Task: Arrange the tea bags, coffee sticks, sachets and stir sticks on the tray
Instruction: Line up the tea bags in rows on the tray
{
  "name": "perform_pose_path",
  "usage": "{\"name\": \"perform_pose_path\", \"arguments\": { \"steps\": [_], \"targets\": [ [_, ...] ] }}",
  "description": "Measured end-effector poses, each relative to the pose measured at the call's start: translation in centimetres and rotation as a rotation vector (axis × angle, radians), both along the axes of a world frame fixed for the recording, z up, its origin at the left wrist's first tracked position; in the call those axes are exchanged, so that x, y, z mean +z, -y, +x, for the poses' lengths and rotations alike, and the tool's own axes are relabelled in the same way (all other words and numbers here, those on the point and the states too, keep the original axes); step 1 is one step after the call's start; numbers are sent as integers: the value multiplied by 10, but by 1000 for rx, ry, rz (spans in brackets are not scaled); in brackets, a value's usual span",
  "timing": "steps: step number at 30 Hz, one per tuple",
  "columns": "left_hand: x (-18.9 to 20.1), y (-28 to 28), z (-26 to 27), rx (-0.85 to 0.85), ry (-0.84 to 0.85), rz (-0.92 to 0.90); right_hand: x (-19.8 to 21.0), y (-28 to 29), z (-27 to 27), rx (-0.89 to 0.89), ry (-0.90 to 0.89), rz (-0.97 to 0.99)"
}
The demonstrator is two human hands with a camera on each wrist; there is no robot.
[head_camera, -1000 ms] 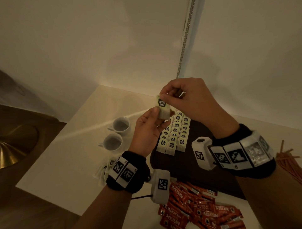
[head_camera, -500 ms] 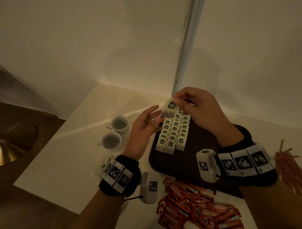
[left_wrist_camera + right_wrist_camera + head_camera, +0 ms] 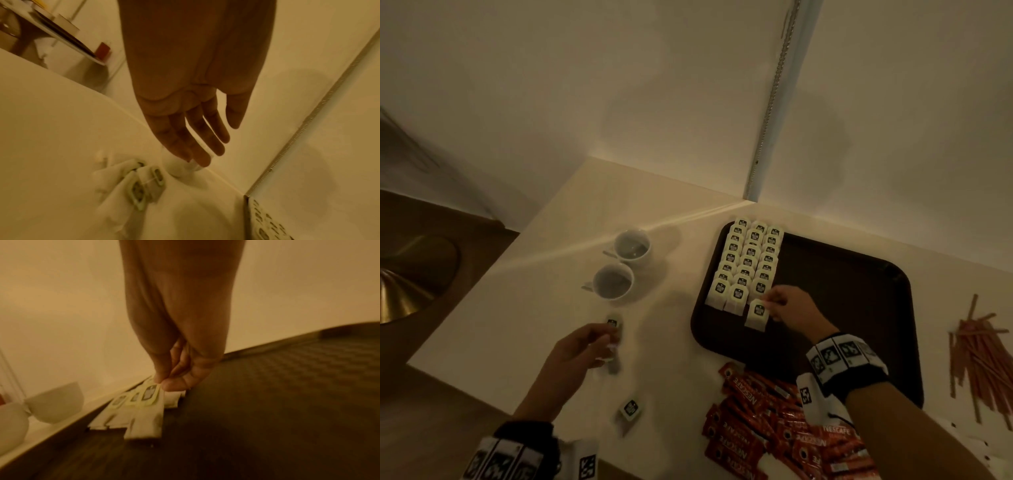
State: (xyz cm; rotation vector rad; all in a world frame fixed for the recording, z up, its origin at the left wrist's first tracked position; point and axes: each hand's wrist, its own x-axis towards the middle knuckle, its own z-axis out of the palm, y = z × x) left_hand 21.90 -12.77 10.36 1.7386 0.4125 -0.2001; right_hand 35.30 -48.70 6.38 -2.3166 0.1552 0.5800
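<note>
Right hand (image 3: pixel 789 303), thumb and forefinger pinching the top edge of a flat, papery white tea bag (image 3: pixel 756 313) with a dark square label, holds it at the near end of the rightmost of three overlapping columns of tea bags (image 3: pixel 748 260). These columns fill the far left corner of a dark, rounded-corner tray (image 3: pixel 859 291) whose floor shows a fine woven-looking texture in the right wrist view. Left hand (image 3: pixel 582 346), fingers extended and relaxed, reaches over loose tea bags (image 3: pixel 141 181) on the smooth cream counter (image 3: pixel 517 308); whether the fingertips touch one cannot be told because of blur. One more tea bag (image 3: pixel 629 409) lies nearer the counter's front edge. Two round white cups (image 3: pixel 623 265) stand left of the tray. Glossy red coffee sticks (image 3: pixel 774 428) lie heaped just in front of the tray, and thin reddish stir sticks (image 3: pixel 979 356) lie scattered to its right.
</note>
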Motion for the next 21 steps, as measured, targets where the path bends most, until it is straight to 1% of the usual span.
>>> {"name": "perform_pose_path", "arguments": {
  "steps": [4, 8, 11, 13, 16, 18, 21],
  "targets": [
    [-6, -10, -14, 52, -55, 1, -14, -1, 4, -99, 106, -39],
    [-7, -17, -19, 73, -69, 6, -19, -7, 9, -126, 110, -31],
    [-7, -21, -18, 109, -52, 61, -20, -11, 9, -159, 132, -5],
    [-11, -25, -16, 125, -20, 195, -16, -14, 8, -189, 167, -7],
    [-18, -34, -13, 86, 6, 477, 2, -22, 0, -173, 260, -33],
    [-24, -36, -9, 37, -24, 597, 16, -30, -14, -115, 281, 31],
    [-31, -31, 1, -41, -111, 682, 28, -37, -42, 40, 260, 88]
  ]
}}
